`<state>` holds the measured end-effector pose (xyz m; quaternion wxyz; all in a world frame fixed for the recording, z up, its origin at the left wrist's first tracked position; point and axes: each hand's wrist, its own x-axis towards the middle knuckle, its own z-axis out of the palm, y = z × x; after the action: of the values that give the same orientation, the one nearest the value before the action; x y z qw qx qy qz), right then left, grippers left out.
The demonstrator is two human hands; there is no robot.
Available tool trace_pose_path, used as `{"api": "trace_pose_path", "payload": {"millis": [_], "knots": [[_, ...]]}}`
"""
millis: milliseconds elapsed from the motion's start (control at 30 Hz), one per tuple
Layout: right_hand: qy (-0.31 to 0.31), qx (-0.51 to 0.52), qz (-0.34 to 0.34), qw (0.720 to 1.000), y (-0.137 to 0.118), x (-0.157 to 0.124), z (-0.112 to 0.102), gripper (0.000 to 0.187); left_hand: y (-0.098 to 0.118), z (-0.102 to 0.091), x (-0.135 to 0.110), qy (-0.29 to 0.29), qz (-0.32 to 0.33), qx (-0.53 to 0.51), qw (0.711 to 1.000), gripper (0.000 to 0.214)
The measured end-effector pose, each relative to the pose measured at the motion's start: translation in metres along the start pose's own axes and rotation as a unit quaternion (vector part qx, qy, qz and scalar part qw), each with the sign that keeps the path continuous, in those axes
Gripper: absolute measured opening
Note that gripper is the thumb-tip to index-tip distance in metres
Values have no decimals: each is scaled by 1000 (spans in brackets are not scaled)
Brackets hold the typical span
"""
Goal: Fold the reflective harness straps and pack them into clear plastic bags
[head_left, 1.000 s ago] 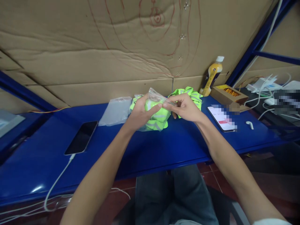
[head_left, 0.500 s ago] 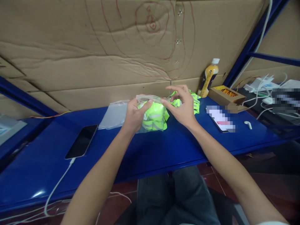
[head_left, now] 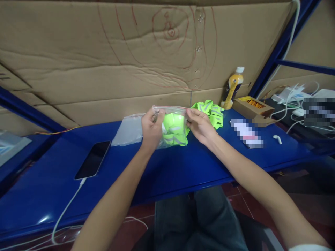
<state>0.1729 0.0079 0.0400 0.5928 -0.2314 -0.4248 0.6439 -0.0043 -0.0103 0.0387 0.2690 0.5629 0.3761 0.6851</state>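
Note:
A clear zip bag (head_left: 170,109) is stretched between my two hands, its zip edge at the top. Inside it lies a folded neon-yellow reflective vest (head_left: 174,129) with grey stripes. My left hand (head_left: 152,129) is closed on the bag's upper left corner, thumb in front. On the upper right corner my right hand (head_left: 200,125) pinches the plastic between thumb and fingers. Behind my right hand a loose pile of neon-yellow reflective material (head_left: 210,113) rests on the blue table. Another flat, frosted zip bag (head_left: 128,130) lies left of my left hand.
On the blue table (head_left: 178,170), a black phone (head_left: 92,160) with a white cable lies at left. To the right are a blurred-out phone (head_left: 247,134), a white earbud (head_left: 277,139), a juice bottle (head_left: 232,87) and a cardboard box (head_left: 253,108). Cardboard (head_left: 104,83) stands behind.
My right hand has gone from raised, spread fingers to pinching the bag's right corner. The bag's top edge is now pulled straighter, and the yellow pile behind shows more.

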Motion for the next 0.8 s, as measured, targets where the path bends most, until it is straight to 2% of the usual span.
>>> {"api": "trace_pose_path", "payload": {"millis": [133,333,533,600,667,800], "knots": [[38,-10,-27,999,7,-1,0,47,-5,7,-4,16,-14,-7,1000,51],[36,-26,-42,998,12,-4,4,46,6,6,-5,89,38,82,992,56],[43,-108,-123,986,11,-2,1,42,16,-1,0,76,45,115,989,54],[44,-101,-133,985,10,-3,1,42,16,-1,0,69,53,120,989,51],[32,-60,-113,991,10,-3,1,42,15,1,-1,60,60,110,990,50],[-21,-27,-5,999,10,-5,2,46,13,3,-2,55,62,94,992,55]]}}
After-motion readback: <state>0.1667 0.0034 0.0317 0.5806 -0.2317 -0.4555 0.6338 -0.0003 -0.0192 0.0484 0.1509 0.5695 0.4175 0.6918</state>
